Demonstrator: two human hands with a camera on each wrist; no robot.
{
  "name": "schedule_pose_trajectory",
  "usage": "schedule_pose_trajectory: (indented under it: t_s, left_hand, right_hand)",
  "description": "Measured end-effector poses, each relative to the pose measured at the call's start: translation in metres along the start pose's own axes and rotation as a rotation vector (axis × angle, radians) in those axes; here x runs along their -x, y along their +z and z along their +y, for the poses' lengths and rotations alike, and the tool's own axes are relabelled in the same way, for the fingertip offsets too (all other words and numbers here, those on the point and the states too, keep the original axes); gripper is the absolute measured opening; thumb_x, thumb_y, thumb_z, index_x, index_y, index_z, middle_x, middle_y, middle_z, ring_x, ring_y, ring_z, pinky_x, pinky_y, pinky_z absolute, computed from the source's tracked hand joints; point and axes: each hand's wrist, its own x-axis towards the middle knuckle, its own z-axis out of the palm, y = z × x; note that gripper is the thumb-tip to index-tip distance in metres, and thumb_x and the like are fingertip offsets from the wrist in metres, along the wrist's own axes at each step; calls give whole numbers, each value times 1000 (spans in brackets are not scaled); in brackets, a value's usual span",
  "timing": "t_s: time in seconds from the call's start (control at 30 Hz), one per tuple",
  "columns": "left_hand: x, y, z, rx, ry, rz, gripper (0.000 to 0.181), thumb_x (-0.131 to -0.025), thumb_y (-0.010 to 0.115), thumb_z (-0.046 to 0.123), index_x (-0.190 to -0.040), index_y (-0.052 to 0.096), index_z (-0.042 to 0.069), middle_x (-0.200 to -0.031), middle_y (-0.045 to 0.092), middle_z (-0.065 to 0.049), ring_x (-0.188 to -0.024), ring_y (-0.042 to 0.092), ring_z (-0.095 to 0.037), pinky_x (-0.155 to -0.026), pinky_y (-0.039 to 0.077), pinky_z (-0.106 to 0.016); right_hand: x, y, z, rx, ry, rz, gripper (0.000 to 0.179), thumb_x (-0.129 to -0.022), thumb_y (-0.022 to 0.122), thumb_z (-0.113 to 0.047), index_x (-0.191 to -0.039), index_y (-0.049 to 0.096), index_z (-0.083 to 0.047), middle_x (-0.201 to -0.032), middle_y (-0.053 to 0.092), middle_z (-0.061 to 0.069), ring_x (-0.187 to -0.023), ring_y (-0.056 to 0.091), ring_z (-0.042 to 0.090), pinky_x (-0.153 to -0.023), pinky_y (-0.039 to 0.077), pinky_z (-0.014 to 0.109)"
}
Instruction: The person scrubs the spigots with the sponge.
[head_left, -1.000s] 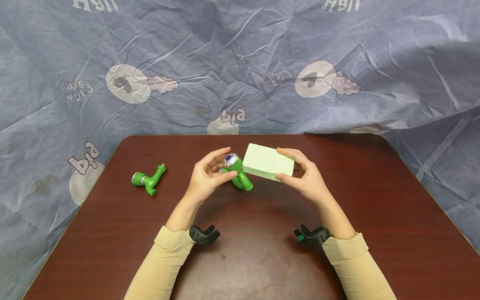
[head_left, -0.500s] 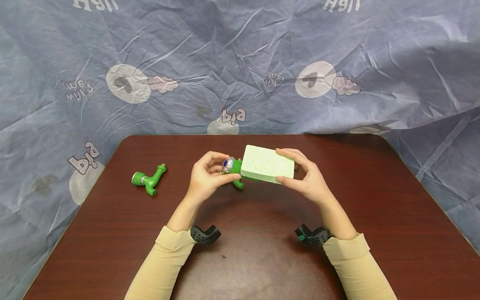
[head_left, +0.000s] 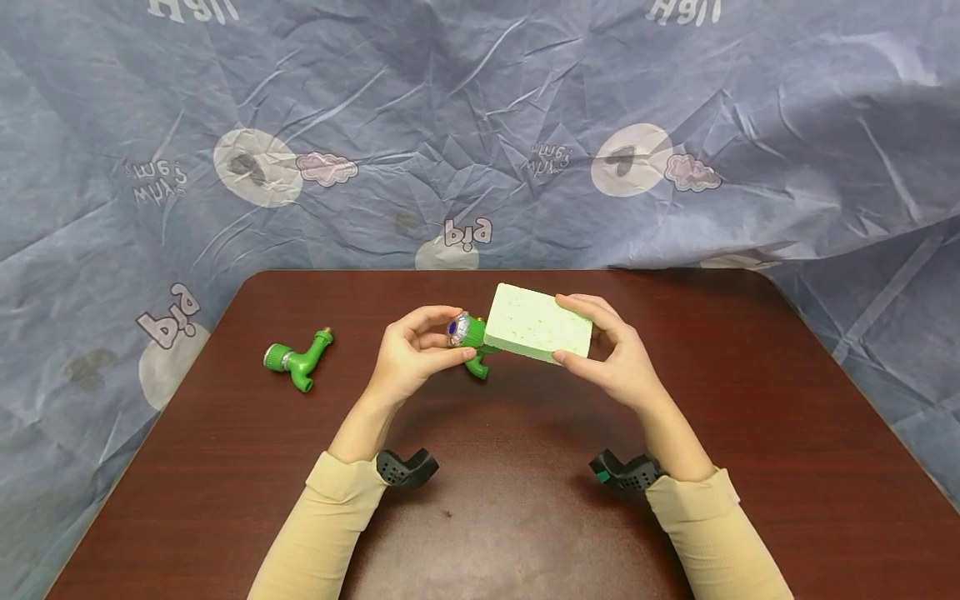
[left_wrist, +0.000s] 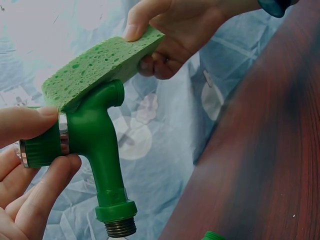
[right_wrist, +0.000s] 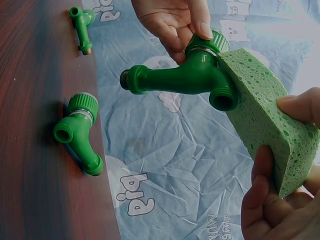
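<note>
My left hand (head_left: pixel 408 350) pinches the round ribbed handle of a green tap (left_wrist: pixel 95 125) between thumb and fingers, above the table. In the left wrist view its threaded metal end points down. A pale green sponge (head_left: pixel 538 323) is gripped at its right end by my right hand (head_left: pixel 615 354), thumb on the near side. The sponge's other end lies against the tap's body beside the silver collar, as both wrist views show. From the head view the sponge hides most of that tap. A second green tap (right_wrist: pixel 80 130) lies on the table beyond the hands.
A third green tap (head_left: pixel 300 362) lies at the left of the dark red-brown table (head_left: pixel 480 533). Behind the table's far edge hangs a creased blue-grey printed sheet (head_left: pixel 480 125). Black wrist mounts (head_left: pixel 408 469) sit on both forearms.
The held tap has turned in my left hand, its body swinging from pointing down-right to behind the sponge. The sponge has dipped slightly left, then risen back up and right against the tap.
</note>
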Motion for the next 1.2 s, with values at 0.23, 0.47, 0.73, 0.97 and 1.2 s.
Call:
schedule_pose_trajectory:
  t_s: [0.23,0.47,0.73,0.97,1.2]
  left_hand:
    - [-1,1,-2,-5,-8,13,51,-67,74,-15,-115,59,-7,-108,63,-11,-75,67,-13,-64,55,-23]
    - [-2,3,-4,-11,-24,105,48,-67,76,-12,-112,60,-4,-106,62,-9,-72,67,-13,-60,55,-24]
    - [-2,12,-10,-4,54,162,50,-64,75,-18,-109,58,-6,-97,58,-6,-67,65,-12,-58,53,-21]
    - [0,19,-14,29,85,162,50,-62,75,-20,-105,55,-7,-97,57,-7,-68,65,-13,-58,53,-21]
    - [3,27,-16,69,116,129,52,-60,76,-22,-103,49,-10,-95,60,-7,-70,66,-13,-60,55,-23]
  right_hand:
    - [-1,-4,-1,37,-5,-3,62,-72,68,16,-130,50,6,-126,46,14,-89,55,19,-66,51,19]
    - [-1,-13,-3,78,57,100,61,-72,68,16,-129,53,3,-127,49,10,-90,55,18,-68,51,18]
    - [-2,4,-7,88,168,203,58,-76,72,7,-130,55,-5,-126,49,6,-81,59,15,-67,53,19]
    - [-2,11,-13,-68,177,246,60,-76,70,11,-132,52,-1,-125,48,8,-86,61,16,-71,53,20]
    - [-1,26,-11,-90,97,172,62,-74,69,15,-132,51,2,-128,46,11,-85,61,18,-69,53,22]
